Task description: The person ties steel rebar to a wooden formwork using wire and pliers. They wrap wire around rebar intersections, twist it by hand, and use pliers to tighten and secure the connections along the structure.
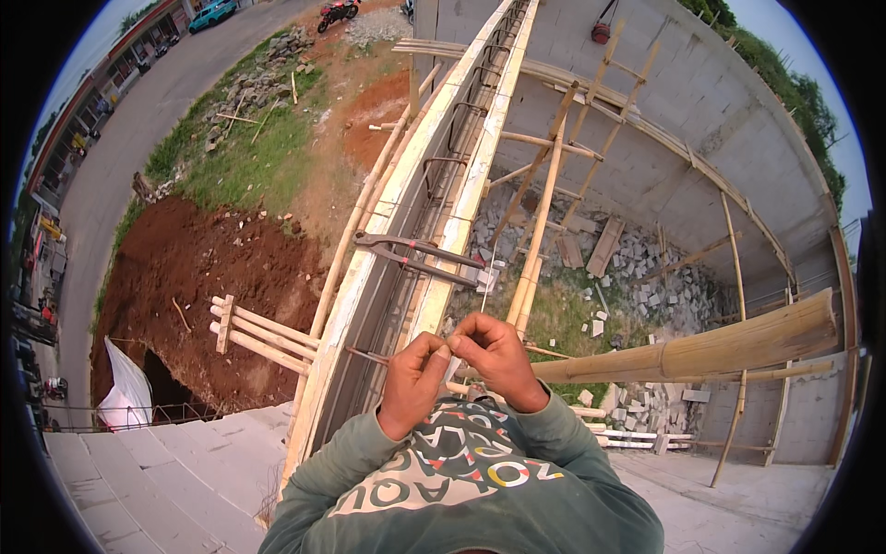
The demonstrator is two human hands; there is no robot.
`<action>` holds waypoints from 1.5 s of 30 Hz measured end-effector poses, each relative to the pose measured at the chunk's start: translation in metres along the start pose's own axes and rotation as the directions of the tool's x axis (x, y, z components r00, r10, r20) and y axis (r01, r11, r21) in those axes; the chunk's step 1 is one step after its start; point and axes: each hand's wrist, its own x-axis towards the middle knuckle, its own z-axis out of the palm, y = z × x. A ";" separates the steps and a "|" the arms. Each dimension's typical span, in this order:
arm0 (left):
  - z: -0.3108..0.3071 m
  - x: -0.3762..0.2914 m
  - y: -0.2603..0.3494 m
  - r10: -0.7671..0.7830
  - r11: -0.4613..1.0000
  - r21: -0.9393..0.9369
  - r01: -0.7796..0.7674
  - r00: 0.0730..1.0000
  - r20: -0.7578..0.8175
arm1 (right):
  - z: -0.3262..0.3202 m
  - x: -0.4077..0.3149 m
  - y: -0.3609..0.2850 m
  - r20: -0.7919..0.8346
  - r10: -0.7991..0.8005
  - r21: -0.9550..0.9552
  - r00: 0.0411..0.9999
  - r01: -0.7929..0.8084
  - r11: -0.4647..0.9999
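My left hand (410, 379) and my right hand (500, 361) meet in front of my chest, thumbs and fingertips pinched together. Between them is a small, thin white piece (451, 368), perhaps paper, mostly hidden by the fingers. Just beyond my hands, a pair of steel end-cutting pincers (435, 253) lies across the top of a long wooden beam form (430, 315), its handles pointing right. Inside the form run reinforcing bars with bent steel stirrups (443, 163). One bar end (367, 356) sticks out close to my left hand.
A thick bamboo pole (692, 353) extends right from beside my right hand. Bamboo scaffolding (547, 201) stands over broken blocks (657, 277) far below. On the left are short bamboo poles (266, 336), an earth pit (163, 374) and a block wall (159, 464).
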 end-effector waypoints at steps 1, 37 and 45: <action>0.000 0.000 0.000 0.002 1.000 -0.024 -0.001 1.000 0.012 | 0.001 0.000 0.001 -0.012 0.010 -0.010 1.000 -0.010 1.000; -0.006 0.002 -0.005 0.184 0.970 0.153 -0.191 0.981 0.060 | 0.001 0.008 -0.006 -0.078 -0.475 -0.465 0.876 0.389 0.795; -0.004 0.000 -0.016 0.012 0.999 -0.050 -0.015 0.998 -0.061 | 0.002 0.006 -0.013 -0.001 -0.384 -0.538 0.923 0.323 0.779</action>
